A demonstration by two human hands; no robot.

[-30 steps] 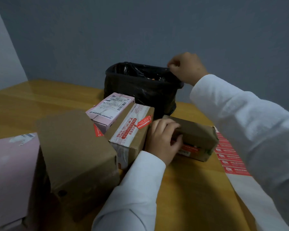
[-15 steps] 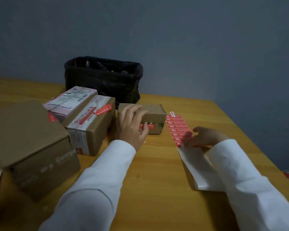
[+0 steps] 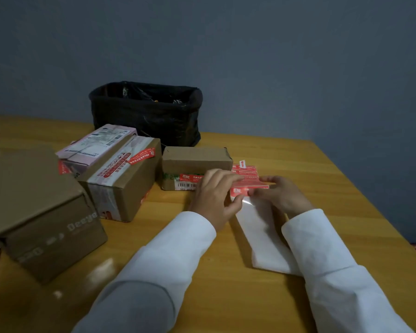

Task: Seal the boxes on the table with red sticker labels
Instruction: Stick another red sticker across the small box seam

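Both arms in white sleeves reach forward over the table, hands close together. The left hand lies palm down, fingers bent, thumb and fingertips on the sticker sheet. The right hand meets it from the other side and seems to pinch the sheet's edge.

"Deeya" on big brown box side, "502 602" under small box barcode

Plain blue-grey wall, dim light, glossy yellow wooden table, black-lined bin against the wall
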